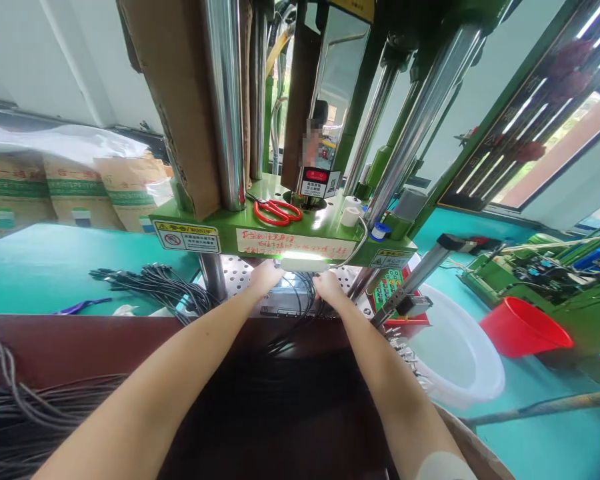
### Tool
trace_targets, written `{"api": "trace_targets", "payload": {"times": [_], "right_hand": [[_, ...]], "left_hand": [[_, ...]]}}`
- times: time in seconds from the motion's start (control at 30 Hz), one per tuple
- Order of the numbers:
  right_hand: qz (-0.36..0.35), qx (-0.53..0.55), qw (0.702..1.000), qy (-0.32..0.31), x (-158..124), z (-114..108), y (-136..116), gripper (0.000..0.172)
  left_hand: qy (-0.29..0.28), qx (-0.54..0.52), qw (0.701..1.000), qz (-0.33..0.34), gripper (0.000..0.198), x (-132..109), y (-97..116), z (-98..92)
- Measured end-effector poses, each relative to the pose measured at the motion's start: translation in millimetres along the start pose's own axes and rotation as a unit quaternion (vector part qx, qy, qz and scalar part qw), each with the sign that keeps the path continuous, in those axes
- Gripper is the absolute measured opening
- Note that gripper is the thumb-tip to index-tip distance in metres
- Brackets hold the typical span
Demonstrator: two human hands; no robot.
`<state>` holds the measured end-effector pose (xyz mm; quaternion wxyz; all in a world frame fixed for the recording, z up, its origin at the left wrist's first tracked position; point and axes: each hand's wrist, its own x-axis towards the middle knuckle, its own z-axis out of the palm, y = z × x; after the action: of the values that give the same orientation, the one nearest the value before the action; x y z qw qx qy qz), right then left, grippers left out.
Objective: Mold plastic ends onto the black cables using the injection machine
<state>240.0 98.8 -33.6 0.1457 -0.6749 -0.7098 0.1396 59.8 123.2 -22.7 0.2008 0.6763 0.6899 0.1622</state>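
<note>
Both arms reach forward beneath the upper plate of a green press machine (220, 235). My left hand (267, 275) is curled at the left side of a metal mould (284, 300) on the perforated bed. On the mould's right side my right hand (329, 285) is also curled, right beside a bunch of black cables (307, 293). These cables run over the mould and hang down at its front edge. The fingertips of both hands are hidden, so what they grip cannot be made out. A lit white lamp (305, 265) shines just above the hands.
Red-handled scissors (277, 212) lie on the plate beside a white spool (351, 216). A cable bundle (165, 283) lies on the left table, more cables (45, 407) at lower left. To the right are a control panel (389, 290), a white tub (490, 373) and a red bucket (525, 327).
</note>
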Motion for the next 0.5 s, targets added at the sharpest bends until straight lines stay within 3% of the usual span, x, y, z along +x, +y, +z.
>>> {"api": "trace_targets", "payload": {"times": [0.2, 0.37, 0.5], "right_hand": [[-0.002, -0.045, 0.999, 0.006, 4.4, 3.6, 0.7, 0.030], [-0.011, -0.083, 0.996, 0.016, 6.9, 5.7, 1.3, 0.030], [-0.032, -0.112, 0.993, 0.033, 9.4, 3.1, -0.6, 0.032]], "left_hand": [[0.044, 0.067, 0.996, 0.041, 0.033, -3.3, -18.7, 9.3], [0.057, 0.088, 0.993, 0.059, 0.033, 2.5, -17.5, 20.1], [0.063, 0.075, 0.994, 0.057, 0.031, 1.2, -10.7, 13.7]]}}
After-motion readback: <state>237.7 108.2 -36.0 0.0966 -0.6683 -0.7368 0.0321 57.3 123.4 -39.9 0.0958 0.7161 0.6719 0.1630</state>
